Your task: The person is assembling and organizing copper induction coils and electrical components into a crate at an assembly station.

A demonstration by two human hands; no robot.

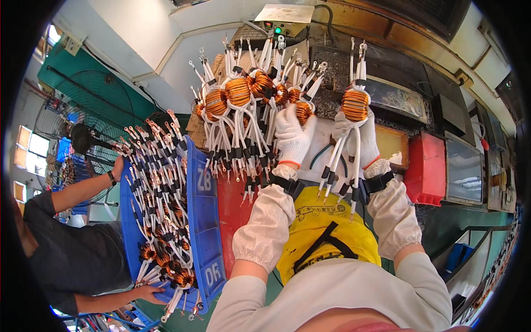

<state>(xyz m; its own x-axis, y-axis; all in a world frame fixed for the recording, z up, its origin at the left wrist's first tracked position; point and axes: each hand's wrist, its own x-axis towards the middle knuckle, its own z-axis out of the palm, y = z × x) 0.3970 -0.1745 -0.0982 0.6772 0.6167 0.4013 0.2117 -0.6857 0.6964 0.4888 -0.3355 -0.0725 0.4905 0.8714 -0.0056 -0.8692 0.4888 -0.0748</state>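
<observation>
My right hand [367,145], in a white knitted glove, is closed on a copper-wound toroidal coil [355,105] with white sleeved leads. Some leads with ring terminals stick up beyond it and others hang toward me. White-gloved too, my left hand [295,137] has its fingers closed against another copper coil [303,112] at the right end of a pile; the fingertips are partly hidden. Several similar coils [238,91] stand bunched to the left, their white and black-banded leads [243,141] hanging over the bench front.
At left, a person [83,254] holds a blue crate [206,221] full of coils beside the bench. A red bin [426,169] sits to the right, near a glass-topped box [395,98]. A control unit [283,27] with a green light stands behind. A fan [83,138] is far left.
</observation>
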